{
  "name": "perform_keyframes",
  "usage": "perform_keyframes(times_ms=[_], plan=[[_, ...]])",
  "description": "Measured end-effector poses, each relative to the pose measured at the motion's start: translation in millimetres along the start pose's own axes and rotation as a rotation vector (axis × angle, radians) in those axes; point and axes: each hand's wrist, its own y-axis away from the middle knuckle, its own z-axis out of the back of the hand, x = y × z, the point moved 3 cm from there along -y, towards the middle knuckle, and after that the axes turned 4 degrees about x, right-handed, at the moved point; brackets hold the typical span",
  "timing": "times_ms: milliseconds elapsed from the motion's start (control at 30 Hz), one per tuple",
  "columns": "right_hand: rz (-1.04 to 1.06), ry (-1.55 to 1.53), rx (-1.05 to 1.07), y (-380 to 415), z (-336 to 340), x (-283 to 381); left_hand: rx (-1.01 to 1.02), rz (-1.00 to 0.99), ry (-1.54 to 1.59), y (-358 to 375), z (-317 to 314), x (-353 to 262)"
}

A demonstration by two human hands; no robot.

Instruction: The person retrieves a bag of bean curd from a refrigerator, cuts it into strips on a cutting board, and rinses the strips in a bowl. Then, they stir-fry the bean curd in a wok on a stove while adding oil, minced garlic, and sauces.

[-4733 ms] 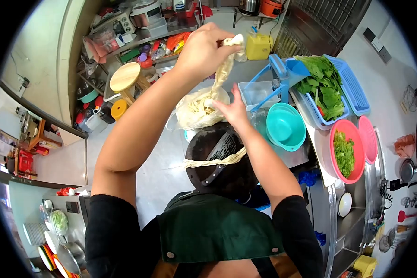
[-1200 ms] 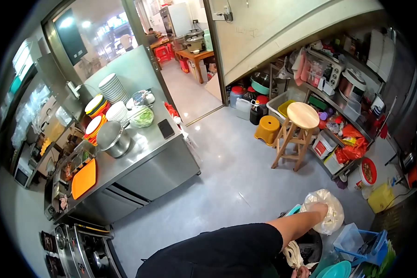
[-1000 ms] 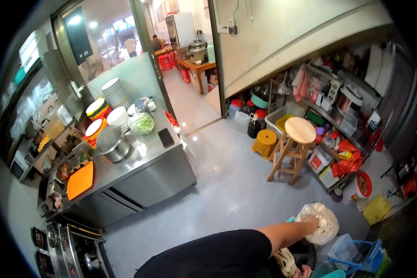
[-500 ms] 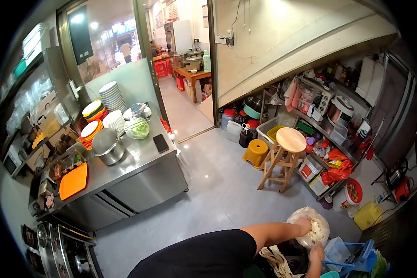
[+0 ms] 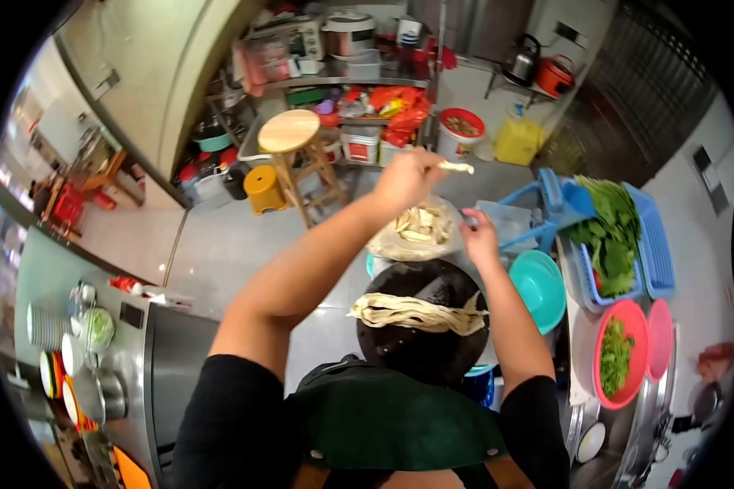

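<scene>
My left hand (image 5: 408, 175) is raised above a clear plastic bag (image 5: 391, 244), its fingers closed on a short pale strip (image 5: 457, 168). Inside the bag lie several pale, cream-coloured pieces (image 5: 424, 224). At the bag's right edge is my right hand (image 5: 479, 232), thumb and fingers close together by the plastic; whether they grip it is too small to tell. Nearer to me, a bundle of long pale strips (image 5: 416, 314) lies across a round dark surface (image 5: 416, 350).
Right of my right arm are a teal basin (image 5: 537, 289), a blue basket with leafy greens (image 5: 656, 244) and a pink basin (image 5: 602, 367) with cut greens. A wooden stool (image 5: 289, 130) and a yellow stool (image 5: 263, 189) stand ahead left. A steel counter (image 5: 183, 359) is at left.
The view has swung right and down towards the bag. My left hand has risen out of the bag with a pale strip, and my right hand stays at the bag's right side.
</scene>
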Motion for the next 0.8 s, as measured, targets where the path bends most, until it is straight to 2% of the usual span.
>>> perform_keyframes(times_ms=[100, 167, 233, 300, 367, 400, 467, 533, 600, 633, 667, 733, 800], plan=[[0.004, -0.12, 0.019, -8, -5, 12, -0.015, -0.049, 0.012, -20, 14, -38], [0.023, -0.352, 0.099, -12, -10, 27, 0.027, 0.019, 0.037, -32, 20, -59], [0.016, -0.271, 0.139, -20, -25, 30, 0.054, 0.048, 0.045, -39, 24, -78], [0.013, -0.19, 0.181, -23, -33, 42, 0.038, -0.027, 0.127, -45, 21, -91], [-0.256, -0.238, 0.377, -19, -32, 64, 0.038, -0.077, 0.088, -48, 21, -110], [-0.255, -0.237, 0.379, -19, -39, 60, 0.039, -0.125, 0.049, -50, 22, -121], [-0.278, -0.746, 0.416, -18, -59, 48, 0.029, -0.142, 0.082, -53, 25, -138], [-0.229, -0.698, 0.413, -17, -57, 57, 0.009, -0.146, 0.048, -57, 31, -151], [-0.349, -0.617, 0.309, -18, -55, 55, -0.015, -0.185, 0.012, -60, 36, -156], [-0.322, -0.49, 0.243, -22, -51, 54, -0.013, -0.137, 0.044, -60, 40, -157], [-0.321, -0.489, 0.25, -25, -48, 54, -0.011, -0.088, 0.078, -59, 44, -159], [-0.145, -0.623, 0.176, -33, -36, 60, -0.081, -0.066, 0.192, -61, 54, -157], [-0.091, -0.608, 0.165, -40, -18, 68, -0.162, -0.106, 0.264, -70, 71, -159]])
